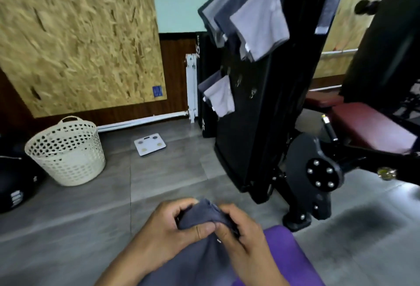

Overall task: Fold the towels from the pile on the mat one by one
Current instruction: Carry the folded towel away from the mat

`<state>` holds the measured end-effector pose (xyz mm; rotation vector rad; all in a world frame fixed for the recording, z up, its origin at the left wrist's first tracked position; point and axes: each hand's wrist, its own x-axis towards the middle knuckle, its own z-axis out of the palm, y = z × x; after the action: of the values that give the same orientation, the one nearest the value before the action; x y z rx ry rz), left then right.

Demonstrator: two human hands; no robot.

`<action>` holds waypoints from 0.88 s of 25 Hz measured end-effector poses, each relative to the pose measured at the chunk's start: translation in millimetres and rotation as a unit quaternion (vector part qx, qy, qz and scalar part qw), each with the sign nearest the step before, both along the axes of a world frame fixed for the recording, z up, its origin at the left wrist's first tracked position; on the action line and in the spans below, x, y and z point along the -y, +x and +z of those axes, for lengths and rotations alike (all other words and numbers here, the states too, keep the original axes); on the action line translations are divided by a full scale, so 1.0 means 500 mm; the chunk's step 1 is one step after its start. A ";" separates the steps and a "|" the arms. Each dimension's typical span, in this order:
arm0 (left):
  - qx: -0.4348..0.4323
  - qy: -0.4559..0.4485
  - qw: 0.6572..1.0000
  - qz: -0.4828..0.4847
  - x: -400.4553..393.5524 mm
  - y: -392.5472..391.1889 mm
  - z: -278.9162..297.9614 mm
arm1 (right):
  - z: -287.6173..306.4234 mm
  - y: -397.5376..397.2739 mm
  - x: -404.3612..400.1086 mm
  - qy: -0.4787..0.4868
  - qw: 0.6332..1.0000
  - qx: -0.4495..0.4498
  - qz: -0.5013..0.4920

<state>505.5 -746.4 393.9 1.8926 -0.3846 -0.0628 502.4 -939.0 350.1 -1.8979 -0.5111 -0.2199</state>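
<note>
Both hands are gripping one dark grey towel [200, 215].
My left hand [168, 228] and right hand [241, 233] are pinching its top edge, above the purple mat [286, 251].

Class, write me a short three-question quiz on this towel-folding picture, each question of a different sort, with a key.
1. True or false: both hands grip the dark grey towel.
2. The white basket stands: A) on the purple mat B) on the floor C) on the bench.
3. Fill in: light and dark towels hang on the black ____.

Key: 1 true: left hand and right hand both pinch it. 2 B. 3 machine.
</note>
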 end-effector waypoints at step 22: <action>-0.052 0.012 0.996 0.069 -0.110 -0.338 0.575 | 0.662 -0.306 -0.083 0.115 0.982 -0.149 0.028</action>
<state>336.6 -691.3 681.4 1.9258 -0.1833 -0.0743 349.6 -897.5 681.1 -1.6522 -0.3197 0.0424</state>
